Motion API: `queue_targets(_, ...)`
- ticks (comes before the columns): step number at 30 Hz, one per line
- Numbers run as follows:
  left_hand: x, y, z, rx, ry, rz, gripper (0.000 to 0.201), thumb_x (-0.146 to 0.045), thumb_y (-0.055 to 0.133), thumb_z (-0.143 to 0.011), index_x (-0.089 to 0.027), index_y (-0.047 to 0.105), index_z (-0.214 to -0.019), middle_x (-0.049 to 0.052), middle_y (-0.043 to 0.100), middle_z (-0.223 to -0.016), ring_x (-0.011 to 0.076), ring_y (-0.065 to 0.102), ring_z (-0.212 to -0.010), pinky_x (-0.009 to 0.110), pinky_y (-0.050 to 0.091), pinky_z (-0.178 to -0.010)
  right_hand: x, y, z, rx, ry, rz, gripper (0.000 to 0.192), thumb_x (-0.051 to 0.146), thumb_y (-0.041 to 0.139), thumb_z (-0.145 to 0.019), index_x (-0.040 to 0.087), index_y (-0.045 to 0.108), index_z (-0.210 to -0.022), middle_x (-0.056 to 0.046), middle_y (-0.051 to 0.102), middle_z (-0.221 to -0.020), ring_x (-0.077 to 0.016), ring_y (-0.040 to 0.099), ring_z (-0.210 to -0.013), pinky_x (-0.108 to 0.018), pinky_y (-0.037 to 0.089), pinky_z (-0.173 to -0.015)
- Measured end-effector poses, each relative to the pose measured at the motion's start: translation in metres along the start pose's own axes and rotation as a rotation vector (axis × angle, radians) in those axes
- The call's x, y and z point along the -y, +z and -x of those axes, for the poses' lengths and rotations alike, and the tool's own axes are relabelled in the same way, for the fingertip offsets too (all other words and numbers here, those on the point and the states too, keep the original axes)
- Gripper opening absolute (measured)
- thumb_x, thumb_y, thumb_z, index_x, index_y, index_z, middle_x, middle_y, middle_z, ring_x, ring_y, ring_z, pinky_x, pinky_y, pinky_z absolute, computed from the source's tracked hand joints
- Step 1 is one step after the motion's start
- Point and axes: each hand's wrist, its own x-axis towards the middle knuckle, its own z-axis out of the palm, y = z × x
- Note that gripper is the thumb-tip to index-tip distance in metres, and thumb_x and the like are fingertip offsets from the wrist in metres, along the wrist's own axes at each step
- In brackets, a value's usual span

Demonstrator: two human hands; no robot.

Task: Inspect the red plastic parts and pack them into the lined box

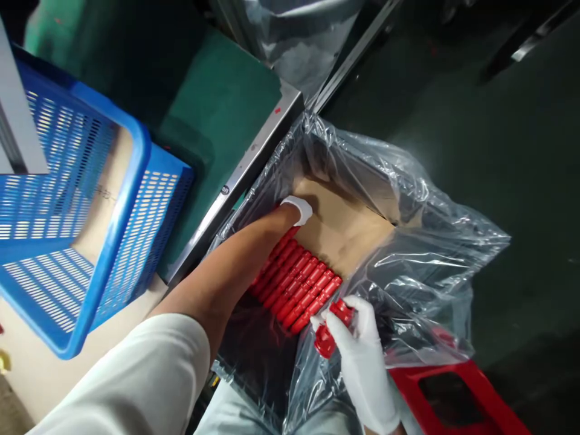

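Note:
My right hand (362, 350), in a white glove, is closed on red plastic pieces (325, 341) at the near right side of a box lined with a clear plastic bag (430, 241). At least two rounded red ends show between thumb and fingers. My left arm reaches across into the box. Only the white glove cuff of my left hand (299, 209) shows; its fingers are hidden behind the wrist. Below that cuff, several long red plastic parts (303, 290) lie side by side in a tight row on brown cardboard (339, 223).
A blue slotted basket (145, 211) stands on its side to the left, on or beside a green-topped table (226, 90) with a metal edge (244, 169). At the lower right is a red frame (457, 393), partly under the bag. Another plastic-lined container (303, 42) stands at the top.

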Motion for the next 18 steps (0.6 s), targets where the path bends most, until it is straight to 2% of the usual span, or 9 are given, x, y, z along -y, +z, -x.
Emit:
queue_targets(5,0.002,0.003,0.007,-0.05,0.014,0.023,0.033,-0.021,0.056,-0.089,-0.012,0.07,-0.118,0.02,0.066,-0.12,0.0337,0.061,-0.112,0.043,0.05,-0.093,-0.01,-0.007,-0.01,0.026,-0.092,0.168,0.049,0.049,0.08,-0.065,0.024,0.053,-0.098,0.004,0.063,-0.087,-0.0109,0.06,-0.081,-0.022,0.054,-0.079)
queue_targets(9,0.005,0.005,0.014,-0.079,0.041,0.058,0.032,-0.025,0.057,-0.089,-0.016,0.07,-0.117,0.017,0.066,-0.12,0.0308,0.062,-0.11,0.038,0.05,-0.091,-0.011,-0.011,-0.01,0.042,-0.072,0.338,0.048,0.056,0.074,-0.068,0.022,0.055,-0.097,0.001,0.064,-0.086,-0.0137,0.059,-0.08,-0.027,0.052,-0.079)
queue_targets(13,0.005,0.007,0.016,-0.109,0.023,0.073,0.031,-0.018,0.056,-0.088,-0.01,0.071,-0.113,0.021,0.067,-0.114,0.0348,0.064,-0.107,0.043,0.052,-0.088,-0.006,-0.008,-0.005,0.03,-0.053,0.516,0.052,0.066,0.065,-0.071,0.022,0.057,-0.098,-0.001,0.064,-0.087,-0.0155,0.059,-0.082,-0.028,0.051,-0.081)
queue_targets(16,0.004,0.008,0.019,-0.149,-0.003,0.095,0.032,-0.017,0.055,-0.088,-0.008,0.069,-0.116,0.022,0.067,-0.113,0.0365,0.063,-0.107,0.045,0.053,-0.087,-0.001,-0.005,0.0,0.062,-0.029,0.475,0.052,0.07,0.056,-0.076,0.023,0.057,-0.1,-0.001,0.064,-0.093,-0.016,0.061,-0.087,-0.028,0.053,-0.081)
queue_targets(18,0.003,0.006,0.024,-0.19,-0.022,0.111,0.036,-0.019,0.053,-0.089,-0.009,0.066,-0.121,0.021,0.065,-0.119,0.0356,0.062,-0.109,0.044,0.053,-0.088,0.0,-0.005,0.0,0.097,0.037,0.408,0.054,0.071,0.055,-0.077,0.023,0.055,-0.103,-0.002,0.065,-0.093,-0.0163,0.064,-0.085,-0.028,0.055,-0.081)
